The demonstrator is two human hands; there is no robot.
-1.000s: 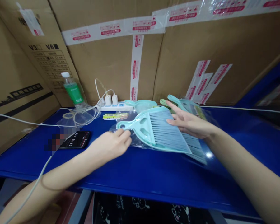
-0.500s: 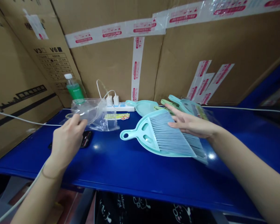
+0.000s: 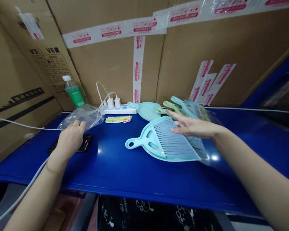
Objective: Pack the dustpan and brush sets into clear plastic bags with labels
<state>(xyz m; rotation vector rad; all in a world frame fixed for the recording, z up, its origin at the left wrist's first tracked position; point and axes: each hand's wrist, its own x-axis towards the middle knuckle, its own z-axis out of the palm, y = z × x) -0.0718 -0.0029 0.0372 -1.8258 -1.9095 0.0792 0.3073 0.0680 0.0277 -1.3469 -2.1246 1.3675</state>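
- One blue tabletop (image 3: 125, 175), glossy, spans the workspace and reflects overhead light in bright spots.
- Cardboard panels (image 3: 106, 70) stand along the rear edge, sealed with white tape (image 3: 137, 69) bearing red print.
- A printed carton (image 3: 13, 73) stands at the far left, marked with a skyline graphic; an adjacent panel reads V3 and V6.
- Black fabric (image 3: 144, 213) with white cartoon outlines is visible below the front edge.
- A white power strip (image 3: 121, 110) sits at the rear, with two white chargers (image 3: 114, 102) plugged in. A yellow label strip (image 3: 118, 119) lies just in front.
- A capped bottle (image 3: 75, 94) with a green label stands at rear left, its base hidden by a clear plastic bag (image 3: 79, 117).
- The bag lies crumpled; a white cable shows at it. The left hand (image 3: 71, 139) is curled at its near edge, above a dark phone (image 3: 86, 143); whether the fingers grasp the film cannot be told.
- A light-blue dustpan (image 3: 168, 159) lies at table centre, handle to the left, with a brush (image 3: 174, 141) nested on it.
- The right hand (image 3: 196, 126) is spread and released, thumb over the bristles.
- Behind the brush, a second light-blue dustpan (image 3: 149, 110) and green handles (image 3: 171, 106) lie near further light-blue pieces (image 3: 190, 107), partly under clear film.
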